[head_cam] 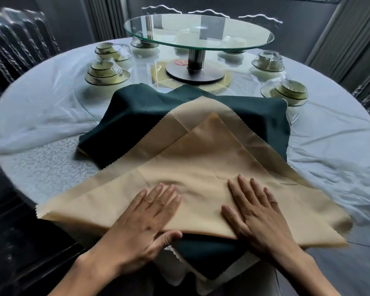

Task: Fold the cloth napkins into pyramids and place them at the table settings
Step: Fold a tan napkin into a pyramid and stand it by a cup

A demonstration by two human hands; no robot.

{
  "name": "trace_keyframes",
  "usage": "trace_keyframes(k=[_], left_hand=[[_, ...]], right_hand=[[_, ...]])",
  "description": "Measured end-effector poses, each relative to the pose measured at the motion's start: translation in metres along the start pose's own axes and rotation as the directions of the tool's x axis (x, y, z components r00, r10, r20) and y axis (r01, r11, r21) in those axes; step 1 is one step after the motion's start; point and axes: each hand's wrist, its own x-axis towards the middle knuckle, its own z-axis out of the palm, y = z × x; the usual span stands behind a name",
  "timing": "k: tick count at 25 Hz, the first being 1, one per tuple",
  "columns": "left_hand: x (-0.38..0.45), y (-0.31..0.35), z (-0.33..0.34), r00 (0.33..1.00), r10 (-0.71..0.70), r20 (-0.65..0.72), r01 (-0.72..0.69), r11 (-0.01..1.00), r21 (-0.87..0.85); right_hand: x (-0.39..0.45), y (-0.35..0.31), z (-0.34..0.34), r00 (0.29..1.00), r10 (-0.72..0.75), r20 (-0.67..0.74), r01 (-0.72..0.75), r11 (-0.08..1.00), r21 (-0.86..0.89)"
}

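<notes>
I see the round surface [329, 133], draped in pale cloth under a clear plastic film, extending ahead of both grips. Beyond the grips, at the surface's centre, stands a glass turntable [199, 32] on a metal pedestal. Wrapped sets of green-rimmed bowls and saucers [106, 71] ring the turntable, well apart from the grips.

Directly beneath the grips lies a stack of napkins. The dark green napkin [201, 107] spreads ahead of the fingertips, and a further green corner hangs over the near edge between the two wrists. The tan napkin [201, 167] lies on top, folded into a triangle with its apex pointing away from me and its long fold under my palms.

The left grip [145, 221] rests flat on the tan napkin, fingers straight and spread, thumb at the fold edge. The right grip [259, 212] lies flat just beside it, fingers likewise extended, pressing the same napkin. Neither grip clamps anything.
</notes>
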Motion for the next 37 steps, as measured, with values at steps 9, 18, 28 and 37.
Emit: trace_keyframes(k=[9,18,28,37], left_hand=[[0.022,0.001,-0.014,0.987,-0.141,0.073,0.150,0.978,-0.146],[0.059,-0.011,-0.035,0.984,-0.170,0.053,0.174,0.982,-0.078],[0.197,-0.067,-0.132,0.914,-0.402,-0.055,0.280,0.724,-0.630],[0.204,-0.084,-0.125,0.906,-0.419,-0.053,0.061,0.253,-0.966]], right_hand=[[0.055,-0.001,-0.023,0.877,-0.073,-0.475,0.110,0.993,0.052],[0.171,-0.002,-0.105,0.916,0.244,-0.319,-0.160,0.950,0.268],[0.179,0.001,-0.103,0.926,0.112,-0.360,0.188,0.690,0.699],[0.189,0.005,-0.111,0.935,0.069,-0.348,0.195,0.720,0.666]])
